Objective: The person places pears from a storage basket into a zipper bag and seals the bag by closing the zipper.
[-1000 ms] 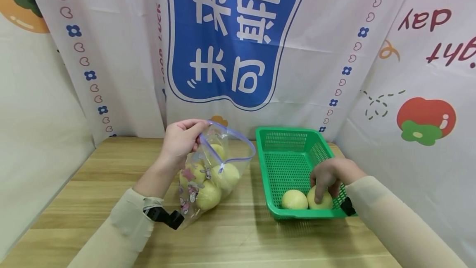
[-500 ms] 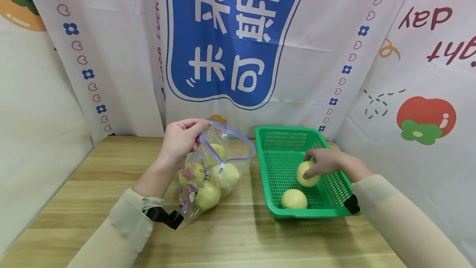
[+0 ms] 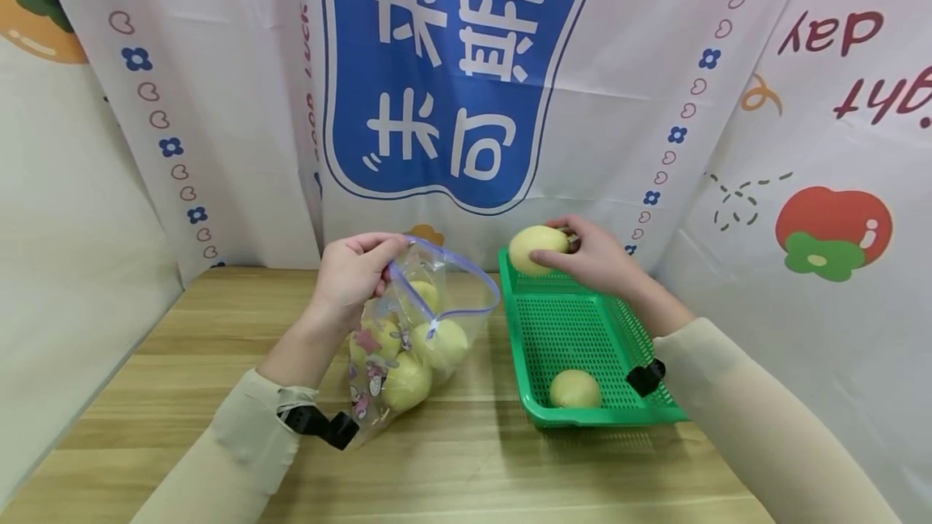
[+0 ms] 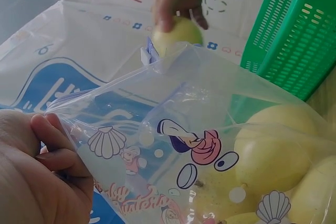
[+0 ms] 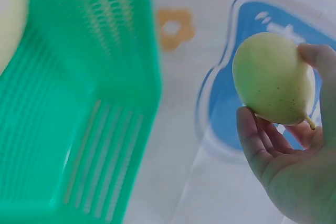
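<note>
My left hand (image 3: 357,275) pinches the rim of a clear zip bag (image 3: 460,291) with a purple closure and cartoon prints. The bag's mouth gapes toward the right, and several yellow pears (image 3: 408,382) lie inside it. My right hand (image 3: 599,259) grips another pear (image 3: 534,251) above the far end of a green basket (image 3: 514,338). In the right wrist view the held pear (image 5: 273,77) shows its short stem near the palm, with thumb and fingers around its sides. One pear (image 3: 575,389) sits in the basket's near left corner.
Bag and basket stand side by side on a wood-grain table (image 3: 466,467). A white printed cloth (image 3: 619,128) hangs close behind them, and more cloth closes off the right side. Black wrist cameras (image 3: 646,378) sit at both cuffs.
My right hand has taken hold of a pear from the basket's near end, lifted it, and carried it away and leftward. My left hand and the bag have stayed put.
</note>
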`<state>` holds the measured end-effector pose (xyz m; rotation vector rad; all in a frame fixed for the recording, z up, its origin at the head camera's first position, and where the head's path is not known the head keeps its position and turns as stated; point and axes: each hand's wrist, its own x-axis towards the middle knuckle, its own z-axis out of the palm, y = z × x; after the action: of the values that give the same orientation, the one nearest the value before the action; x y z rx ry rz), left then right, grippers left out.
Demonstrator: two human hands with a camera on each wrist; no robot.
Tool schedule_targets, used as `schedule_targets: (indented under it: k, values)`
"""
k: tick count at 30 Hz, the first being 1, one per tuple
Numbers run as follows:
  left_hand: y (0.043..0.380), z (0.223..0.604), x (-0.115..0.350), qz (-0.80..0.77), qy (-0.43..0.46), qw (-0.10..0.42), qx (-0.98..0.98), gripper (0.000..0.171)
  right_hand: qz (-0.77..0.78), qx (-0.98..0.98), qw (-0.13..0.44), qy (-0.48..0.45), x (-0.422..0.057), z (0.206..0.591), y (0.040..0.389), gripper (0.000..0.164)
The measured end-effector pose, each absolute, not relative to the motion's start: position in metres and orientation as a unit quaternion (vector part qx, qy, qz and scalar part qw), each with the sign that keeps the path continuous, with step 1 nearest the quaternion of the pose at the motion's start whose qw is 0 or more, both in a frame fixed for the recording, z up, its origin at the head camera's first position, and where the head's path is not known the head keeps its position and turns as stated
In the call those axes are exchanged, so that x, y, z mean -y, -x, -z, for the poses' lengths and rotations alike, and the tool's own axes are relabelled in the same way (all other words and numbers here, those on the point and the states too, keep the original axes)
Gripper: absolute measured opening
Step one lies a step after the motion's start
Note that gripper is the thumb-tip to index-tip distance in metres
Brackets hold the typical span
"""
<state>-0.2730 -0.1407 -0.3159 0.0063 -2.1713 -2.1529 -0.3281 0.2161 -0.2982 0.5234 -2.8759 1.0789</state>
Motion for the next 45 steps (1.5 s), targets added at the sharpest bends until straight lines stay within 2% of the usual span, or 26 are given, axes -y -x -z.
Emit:
schedule_targets:
  k: [6, 16, 22, 27, 36, 45]
  values:
    - [0.273, 0.316, 0.142, 0.706, -0.004, 0.042, 0.707, 0.034, -0.378, 0.899, 0.011, -0.224, -0.168, 0.285, 0.317, 0.059]
    - [0.273, 0.317, 0.144, 0.704, -0.007, 0.041, 0.709, 0.037, -0.354, 0.875, -0.017, -0.331, -0.105, 0.292, 0.303, 0.059]
    - [0.273, 0.317, 0.147, 0.706, -0.009, 0.052, 0.706, 0.036, -0.387, 0.858, -0.045, -0.335, -0.087, 0.288, 0.294, 0.05]
    - [0.274, 0.317, 0.149, 0.709, -0.012, 0.056, 0.703, 0.034, -0.382, 0.869, -0.035, -0.311, -0.095, 0.285, 0.296, 0.04]
    - [0.275, 0.316, 0.146, 0.709, -0.01, 0.048, 0.703, 0.034, -0.33, 0.913, -0.034, -0.238, -0.143, 0.295, 0.318, 0.04]
    - [0.273, 0.316, 0.145, 0.704, -0.008, 0.046, 0.708, 0.034, -0.288, 0.932, -0.024, -0.218, -0.185, 0.308, 0.339, 0.039]
